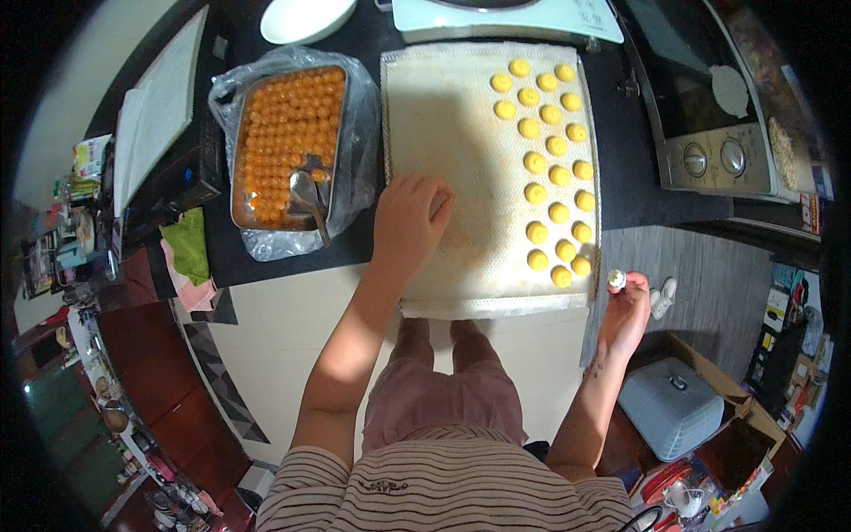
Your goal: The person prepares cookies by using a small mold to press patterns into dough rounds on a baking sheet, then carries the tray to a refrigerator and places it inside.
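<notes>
My right hand (628,310) is held just off the near right corner of a pale mesh-textured mat (443,275), its fingertips pinching a small whitish lump (616,281). Over the left part of the mat, my left hand (414,217) has its fingers curled in; whether anything is inside them is hidden. Several small round yellow dough pieces (558,212) lie in staggered columns along the mat's right side. Left of the mat, a metal tray (238,191) sits on clear plastic, filled with rows of glossy orange balls (288,120). A metal spoon (306,191) rests in its near right corner.
A white bowl (306,19) and a pale blue cooktop (505,22) stand beyond the mat. An oven with two knobs (718,160) is at the right. Green and pink cloths (186,253) hang at the left counter edge. A grey case (671,408) lies low at right.
</notes>
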Tool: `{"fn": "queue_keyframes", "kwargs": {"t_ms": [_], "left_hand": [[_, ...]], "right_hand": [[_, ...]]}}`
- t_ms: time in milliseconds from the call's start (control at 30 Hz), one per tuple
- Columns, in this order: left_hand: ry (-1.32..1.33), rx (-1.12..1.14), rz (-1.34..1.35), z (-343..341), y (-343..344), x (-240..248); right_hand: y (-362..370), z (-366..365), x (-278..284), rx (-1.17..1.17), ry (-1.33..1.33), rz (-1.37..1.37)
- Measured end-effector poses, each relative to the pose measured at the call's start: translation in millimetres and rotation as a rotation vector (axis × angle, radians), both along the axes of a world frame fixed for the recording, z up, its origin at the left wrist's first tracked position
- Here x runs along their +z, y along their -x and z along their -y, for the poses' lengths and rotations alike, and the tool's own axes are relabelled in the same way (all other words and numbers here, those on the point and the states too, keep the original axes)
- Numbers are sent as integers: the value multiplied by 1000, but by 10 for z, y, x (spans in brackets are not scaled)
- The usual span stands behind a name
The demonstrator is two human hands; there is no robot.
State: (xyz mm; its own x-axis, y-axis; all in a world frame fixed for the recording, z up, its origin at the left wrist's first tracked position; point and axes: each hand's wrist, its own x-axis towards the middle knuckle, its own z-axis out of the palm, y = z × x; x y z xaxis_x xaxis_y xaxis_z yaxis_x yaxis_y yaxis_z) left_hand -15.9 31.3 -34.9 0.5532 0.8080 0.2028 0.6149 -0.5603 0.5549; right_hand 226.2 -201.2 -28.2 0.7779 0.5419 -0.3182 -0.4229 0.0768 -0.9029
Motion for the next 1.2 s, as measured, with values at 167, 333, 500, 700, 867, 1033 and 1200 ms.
{"fn": "queue_keyframes", "kwargs": {"t_ms": [167, 333, 500, 700, 867, 1033, 1200], "left_hand": [[-127, 229, 50, -1053, 153, 478], [-526, 283, -544, -2910, 607, 784], [-300, 102, -848, -2898, 216, 463], [-580, 23, -724, -2951, 432, 330], [-677, 6, -690, -2913, 480, 458], [-596, 32, -384, -2254, 299, 461], [-163, -180, -141, -891, 152, 504]], "right_hand": [[-35, 22, 59, -33, 5, 17], [78, 116, 6, -44, -52, 61], [75, 367, 77, -219, 43, 84], [226, 246, 90, -220, 46, 109], [308, 208, 40, -236, 16, 57], [380, 244, -91, -310, 34, -187], [372, 325, -116, -280, -86, -404]]}}
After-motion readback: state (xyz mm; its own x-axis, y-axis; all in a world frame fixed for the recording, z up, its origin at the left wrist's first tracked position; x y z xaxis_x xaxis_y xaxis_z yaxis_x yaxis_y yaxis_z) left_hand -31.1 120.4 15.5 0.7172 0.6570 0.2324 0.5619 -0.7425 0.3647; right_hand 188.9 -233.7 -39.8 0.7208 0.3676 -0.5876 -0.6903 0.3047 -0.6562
